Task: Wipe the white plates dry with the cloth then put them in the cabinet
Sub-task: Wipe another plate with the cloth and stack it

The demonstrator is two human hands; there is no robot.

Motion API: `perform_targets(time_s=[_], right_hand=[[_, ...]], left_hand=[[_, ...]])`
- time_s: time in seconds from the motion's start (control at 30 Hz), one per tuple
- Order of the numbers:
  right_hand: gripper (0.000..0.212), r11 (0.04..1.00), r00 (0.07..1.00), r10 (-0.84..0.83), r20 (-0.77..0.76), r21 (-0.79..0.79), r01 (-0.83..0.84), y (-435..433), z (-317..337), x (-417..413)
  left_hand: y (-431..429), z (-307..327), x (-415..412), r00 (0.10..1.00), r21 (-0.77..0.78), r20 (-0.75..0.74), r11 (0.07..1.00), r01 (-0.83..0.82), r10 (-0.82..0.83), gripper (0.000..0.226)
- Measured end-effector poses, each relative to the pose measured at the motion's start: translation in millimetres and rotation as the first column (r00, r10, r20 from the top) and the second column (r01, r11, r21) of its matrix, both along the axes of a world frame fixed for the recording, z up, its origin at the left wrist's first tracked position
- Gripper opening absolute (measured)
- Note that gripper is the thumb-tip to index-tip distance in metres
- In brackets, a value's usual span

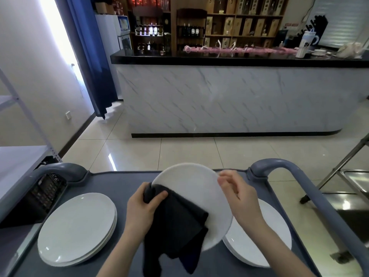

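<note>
White plate (pixel 189 184) tilts above the grey cart (pixel 123 181); the left hand (pixel 143 205) grips the dark cloth (pixel 175 226) against its edge, the right hand (pixel 237 194) pinches its right rim.

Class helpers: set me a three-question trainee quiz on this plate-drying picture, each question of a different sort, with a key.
1. True or false: the left hand holds the dark cloth against the raised white plate.
2. What does the right hand hold? A the raised plate's rim; B a cart handle; C a bottle.
3. How many stacks of white plates rest on the grey cart?
Key: 1 true; 2 A; 3 two, the left stack and the right stack.
</note>
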State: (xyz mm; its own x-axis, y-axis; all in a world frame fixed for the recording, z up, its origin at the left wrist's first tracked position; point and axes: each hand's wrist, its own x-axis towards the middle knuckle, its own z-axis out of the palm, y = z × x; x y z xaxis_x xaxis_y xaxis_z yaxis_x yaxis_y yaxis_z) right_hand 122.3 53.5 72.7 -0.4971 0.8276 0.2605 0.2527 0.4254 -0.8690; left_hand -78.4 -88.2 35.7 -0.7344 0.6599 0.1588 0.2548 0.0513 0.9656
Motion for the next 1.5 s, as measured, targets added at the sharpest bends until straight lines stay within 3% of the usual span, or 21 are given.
perform_targets(time_s=[0.07, 0.13, 0.2, 0.23, 0.37, 0.47, 0.6, 0.7, 0.8, 0.93, 1.03, 1.13, 1.2, 1.3, 1.4, 1.5], right_hand=[[0.033, 0.986, 0.977, 0.149, 0.152, 0.047, -0.158, 6.2, 8.8, -1.1], [0.042, 0.944, 0.898, 0.257, 0.356, 0.106, -0.312, 3.8, 13.0, -10.1], [0.038, 0.895, 0.822, 0.253, 0.51, 0.198, -0.399, -1.7, 7.3, -17.0], [0.034, 0.89, 0.83, 0.246, 0.501, 0.223, -0.398, -4.3, 3.7, -18.5], [0.034, 0.932, 0.936, 0.217, 0.279, 0.226, -0.284, -9.8, -7.3, -18.1], [0.036, 0.983, 0.989, 0.121, 0.084, 0.131, -0.131, -13.5, -13.7, -14.9], [0.041, 0.971, 0.961, -0.214, -0.177, -0.145, 0.19, -20.4, -24.8, -16.6], [0.042, 0.914, 0.909, -0.355, -0.218, -0.288, 0.288, -24.4, -34.1, -18.9], [0.035, 0.956, 0.954, -0.252, -0.16, -0.196, 0.22, -18.5, -36.7, -11.6], [0.037, 1.0, 1.0, -0.003, -0.021, -0.011, 0.003, -3.1, -20.6, 0.0], [0.036, 0.964, 0.954, 0.224, 0.199, 0.1, -0.247, 1.1, -12.8, -4.4], [0.041, 0.929, 0.913, 0.267, 0.307, 0.171, -0.329, 1.7, -7.3, -13.8], [0.041, 0.944, 0.944, 0.233, 0.232, 0.178, -0.277, 0.9, -4.8, -14.2], [0.043, 0.995, 0.999, 0.026, -0.025, 0.094, -0.023, -0.7, -10.1, -10.3], [0.042, 0.955, 0.937, -0.278, -0.211, -0.164, 0.246, -12.4, -18.3, -16.2], [0.041, 0.956, 0.945, -0.268, -0.185, -0.177, 0.236, -12.8, -21.2, -15.8]], left_hand=[[0.1, 7.8, -5.0, 0.971, -0.094, -0.199, 0.989, 0.117, -0.134, 0.026], [4.9, 17.2, -4.6, 0.88, -0.201, -0.366, 0.949, 0.244, -0.303, 0.029], [9.9, 22.8, -4.3, 0.828, -0.234, -0.413, 0.923, 0.306, -0.379, 0.031], [11.6, 23.5, -4.7, 0.831, -0.223, -0.408, 0.924, 0.311, -0.378, 0.031], [13.4, 16.2, -2.5, 0.879, -0.169, -0.358, 0.948, 0.269, -0.313, 0.029], [13.4, 11.8, -5.5, 0.936, -0.119, -0.302, 0.981, 0.154, -0.183, 0.027], [7.3, -1.7, 0.0, 1.0, -0.031, 0.026, 1.0, 0.002, -0.002, 0.011], [4.3, -15.1, 16.3, 0.97, -0.044, 0.231, 0.997, -0.064, 0.072, 0.012], [2.2, -14.8, 13.7, 0.982, -0.073, 0.183, 0.997, -0.034, 0.047, 0.034], [5.4, 7.1, -2.3, 0.986, -0.111, -0.107, 0.987, 0.118, -0.13, 0.032], [14.8, 20.2, -6.4, 0.893, -0.236, -0.275, 0.925, 0.296, -0.356, 0.031], [19.1, 17.8, 0.5, 0.842, -0.267, -0.318, 0.894, 0.361, -0.435, 0.03], [19.4, 13.9, 1.2, 0.906, -0.184, -0.282, 0.944, 0.272, -0.316, 0.027], [15.9, 5.8, -1.1, 0.99, -0.082, -0.094, 0.992, 0.096, -0.104, 0.018], [8.6, -5.9, 10.6, 0.956, 0.021, 0.285, 0.998, 0.063, -0.067, 0.006], [4.5, -9.4, 15.4, 0.941, 0.022, 0.339, 1.0, 0.0, -0.008, 0.017]])
